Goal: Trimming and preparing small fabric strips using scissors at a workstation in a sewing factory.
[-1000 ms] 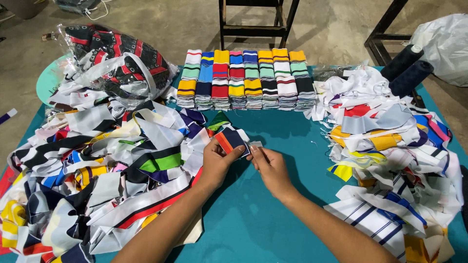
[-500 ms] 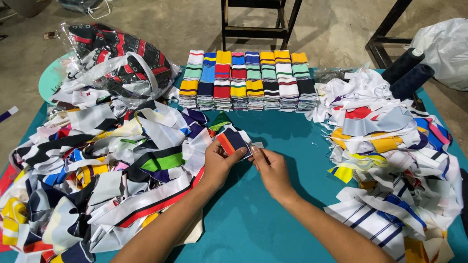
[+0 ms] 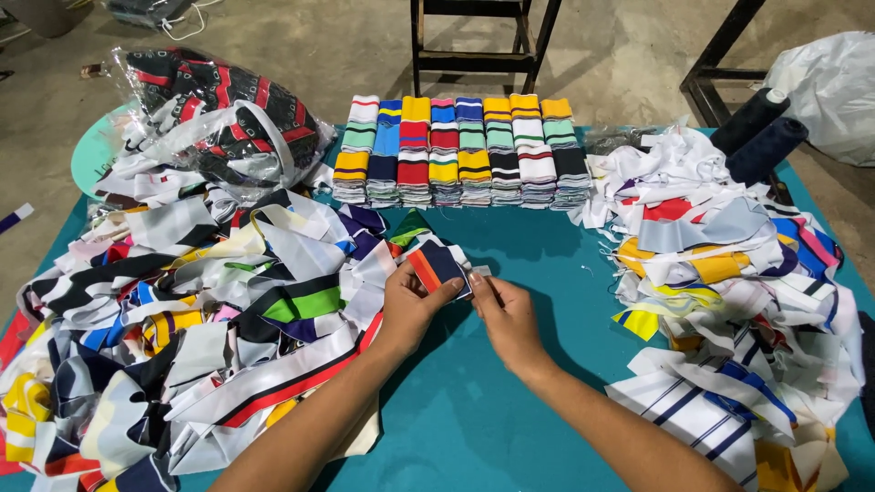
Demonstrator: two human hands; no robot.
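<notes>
L hand (image 3: 410, 305) & R hand (image 3: 504, 314) both pinch one small navy-and-orange striped knit fabric piece (image 3: 436, 267), held just above the teal table (image 3: 510, 410), centre. Behind: 3 rows of folded striped bands (image 3: 460, 150), approx 8 stacks per row. 2 loose scrap heaps (image 3: 182, 301), L & R, too tangled to count. 2 dark thread cones (image 3: 756, 132), partly hidden.

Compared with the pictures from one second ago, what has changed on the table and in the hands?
Almost nothing changed. The left hand still holds the navy and orange fabric strip, and the right hand still pinches its end. The folded stacks and both loose heaps stayed where they were.
</notes>
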